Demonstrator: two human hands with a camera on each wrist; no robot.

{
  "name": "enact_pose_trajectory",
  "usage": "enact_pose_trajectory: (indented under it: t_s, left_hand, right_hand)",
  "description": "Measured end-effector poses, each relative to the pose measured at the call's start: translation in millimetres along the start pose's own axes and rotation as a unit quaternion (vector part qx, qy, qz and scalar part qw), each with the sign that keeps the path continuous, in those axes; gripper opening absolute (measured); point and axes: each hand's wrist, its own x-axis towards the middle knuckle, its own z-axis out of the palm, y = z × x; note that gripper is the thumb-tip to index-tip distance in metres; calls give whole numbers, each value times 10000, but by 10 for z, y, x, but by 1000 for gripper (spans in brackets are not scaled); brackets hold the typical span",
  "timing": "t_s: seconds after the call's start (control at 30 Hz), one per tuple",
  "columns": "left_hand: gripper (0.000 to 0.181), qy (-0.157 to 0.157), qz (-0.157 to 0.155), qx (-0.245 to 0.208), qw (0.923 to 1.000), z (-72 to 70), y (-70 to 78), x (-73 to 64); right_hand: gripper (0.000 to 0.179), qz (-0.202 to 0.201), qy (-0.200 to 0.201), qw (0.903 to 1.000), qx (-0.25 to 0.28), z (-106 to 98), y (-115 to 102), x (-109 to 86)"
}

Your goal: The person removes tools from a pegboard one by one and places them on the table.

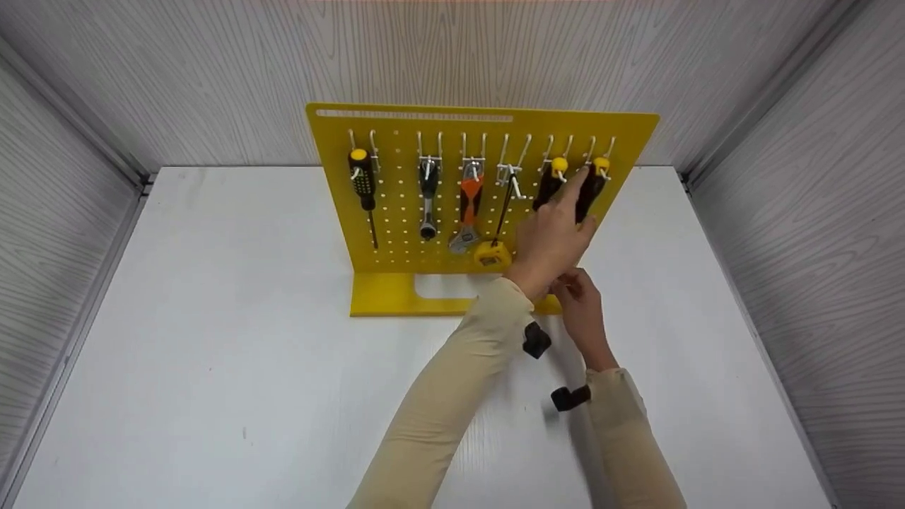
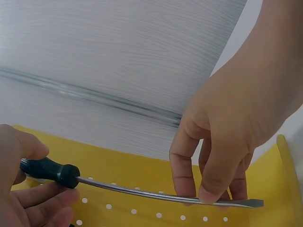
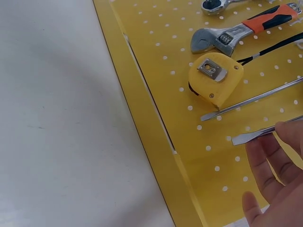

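Note:
At the right end of the yellow pegboard [image 1: 403, 254], a flat-blade screwdriver with a dark handle [image 1: 590, 192] and yellow end hangs at a hook. My left hand [image 1: 555, 233] grips that handle, thumb and fingers on either side in the left wrist view. Lower down, my right hand [image 1: 583, 311] pinches the steel shaft [image 2: 142, 192] close to its flat tip [image 3: 242, 138]. Just left of it hangs a second screwdriver [image 1: 550, 185], its shaft [image 3: 260, 97] alongside. My left hand partly covers both screwdrivers in the head view.
Also hanging on the board are a tape measure [image 1: 493, 255], an orange-handled adjustable wrench [image 1: 469, 201], a ratchet wrench [image 1: 428, 198] and another screwdriver [image 1: 363, 180]. White hooks [image 1: 516, 185] jut forward. The board stands on a white table [image 1: 233, 339] between wood-grain walls [image 1: 799, 177].

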Motion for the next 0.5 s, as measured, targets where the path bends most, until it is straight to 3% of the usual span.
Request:
enact_pose_trajectory:
  t_s: [0.17,0.37,0.5]
  left_hand:
    - [59,74,-200,-217,9995,20,-16,26]
    - [53,90,-561,-906,9943,15,-37,57]
    - [52,53,-606,-1019,9929,7,-42,55]
  right_hand:
    - [19,44,-52,9994,327,-19,103,-7]
    - [19,24,-155,9963,841,21,265,2]
    - [21,131,-80,9961,873,46,275,-33]
